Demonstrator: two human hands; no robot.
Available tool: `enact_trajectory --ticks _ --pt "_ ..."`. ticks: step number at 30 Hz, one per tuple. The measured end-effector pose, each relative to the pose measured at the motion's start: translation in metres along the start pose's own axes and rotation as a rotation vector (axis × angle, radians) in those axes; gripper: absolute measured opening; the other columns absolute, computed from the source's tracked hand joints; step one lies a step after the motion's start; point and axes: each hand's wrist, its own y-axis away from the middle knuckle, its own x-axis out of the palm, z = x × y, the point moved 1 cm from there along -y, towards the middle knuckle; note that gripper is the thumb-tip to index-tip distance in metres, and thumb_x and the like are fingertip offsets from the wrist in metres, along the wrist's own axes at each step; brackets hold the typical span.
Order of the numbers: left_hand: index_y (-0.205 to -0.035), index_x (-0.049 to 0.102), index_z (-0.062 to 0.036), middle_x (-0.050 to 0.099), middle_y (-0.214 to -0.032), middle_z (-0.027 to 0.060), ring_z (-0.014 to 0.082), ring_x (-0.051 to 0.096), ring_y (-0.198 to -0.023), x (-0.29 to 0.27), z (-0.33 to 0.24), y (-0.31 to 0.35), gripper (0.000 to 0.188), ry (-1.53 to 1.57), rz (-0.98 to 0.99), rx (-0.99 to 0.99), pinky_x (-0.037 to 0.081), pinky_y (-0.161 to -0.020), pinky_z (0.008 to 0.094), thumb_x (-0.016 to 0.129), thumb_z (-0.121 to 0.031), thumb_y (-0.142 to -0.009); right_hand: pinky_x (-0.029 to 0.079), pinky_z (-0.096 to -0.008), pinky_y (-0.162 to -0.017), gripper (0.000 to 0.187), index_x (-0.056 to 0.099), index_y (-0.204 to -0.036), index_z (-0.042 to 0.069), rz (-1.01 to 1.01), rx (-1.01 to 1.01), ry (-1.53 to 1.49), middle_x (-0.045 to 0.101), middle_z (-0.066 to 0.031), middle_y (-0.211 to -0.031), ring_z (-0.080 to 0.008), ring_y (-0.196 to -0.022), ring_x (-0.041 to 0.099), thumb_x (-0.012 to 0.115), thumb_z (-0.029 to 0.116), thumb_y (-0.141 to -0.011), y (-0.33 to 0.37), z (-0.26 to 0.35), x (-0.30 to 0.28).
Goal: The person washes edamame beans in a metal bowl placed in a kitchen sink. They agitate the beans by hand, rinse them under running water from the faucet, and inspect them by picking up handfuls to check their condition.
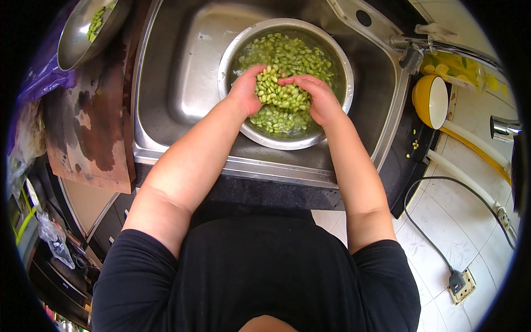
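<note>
A round steel basin [347,83] filled with water and shelled green soybeans [290,50] stands in the metal sink [191,83]. Over the middle of it my two hands are cupped around a heap of soybeans. My left hand [246,91] curves along the left side of the heap, fingers partly covered by beans. On the other side, my right hand [322,98] bends inward, its fingers lying across the top of the beans. Water and more beans show around and below both hands.
At the upper left, a metal bowl [74,41] with a few beans stands by a stained wooden board [91,127]. A faucet [442,47] reaches in from the right, near a yellow bowl [428,102]. Several loose beans [415,145] lie on the dark counter. A black cord runs to a plug [457,281].
</note>
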Motion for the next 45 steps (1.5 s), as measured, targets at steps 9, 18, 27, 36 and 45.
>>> enact_trajectory --ticks 9,18,27,36,45 --pt "-0.111 0.054 -0.0068 0.057 -0.101 0.0102 0.0196 0.056 -0.090 -0.006 0.010 -0.005 0.028 -0.521 -0.123 0.278 0.048 -0.077 0.0326 0.042 -0.006 -0.086 0.045 -0.0261 -0.066 0.027 0.055 -0.108 0.007 -0.280 0.091 0.334 0.060 -0.0040 -0.102 -0.0135 -0.083 0.058 0.047 0.023 -0.088 -0.002 0.030 -0.019" --pt "-0.108 0.056 -0.0061 0.049 -0.118 0.0077 0.0211 0.041 -0.111 -0.007 0.006 -0.002 0.037 -0.426 -0.017 0.192 0.032 -0.093 0.0409 0.046 -0.036 -0.089 0.045 -0.0236 -0.064 0.024 0.062 -0.097 0.003 -0.422 -0.117 0.586 0.064 -0.0068 -0.086 -0.0097 -0.079 0.058 0.050 0.021 -0.087 0.025 0.043 -0.014" --pt "-0.120 0.049 -0.0054 0.049 -0.123 0.0091 0.0197 0.041 -0.118 -0.007 0.014 0.001 0.039 -0.925 -0.061 0.550 0.030 -0.097 0.0317 0.044 -0.030 -0.090 0.038 -0.0197 -0.047 0.044 0.036 -0.123 0.001 -0.830 -0.666 0.584 0.053 -0.0031 -0.070 -0.0060 -0.055 0.045 0.052 0.016 -0.085 0.064 0.124 -0.050" --pt "-0.122 0.045 -0.0053 0.051 -0.119 0.0165 0.0252 0.050 -0.109 -0.011 0.014 -0.001 0.038 -1.144 -0.091 0.789 0.037 -0.091 0.0302 0.045 -0.020 -0.087 0.043 -0.0219 -0.050 0.046 0.036 -0.123 0.001 -0.768 -0.519 0.531 0.055 -0.0053 -0.067 -0.0084 -0.053 0.050 0.054 0.015 -0.083 0.066 0.126 -0.068" --pt "-0.120 0.049 -0.0107 0.042 -0.130 0.0111 0.0284 0.045 -0.114 -0.010 0.016 0.000 0.036 -1.546 -0.149 0.986 0.038 -0.093 0.0340 0.045 -0.017 -0.084 0.046 -0.0325 -0.071 0.020 0.059 -0.099 0.006 -0.585 -0.441 0.761 0.059 -0.0116 -0.090 -0.0225 -0.081 0.059 0.050 0.017 -0.084 0.038 0.043 -0.058"
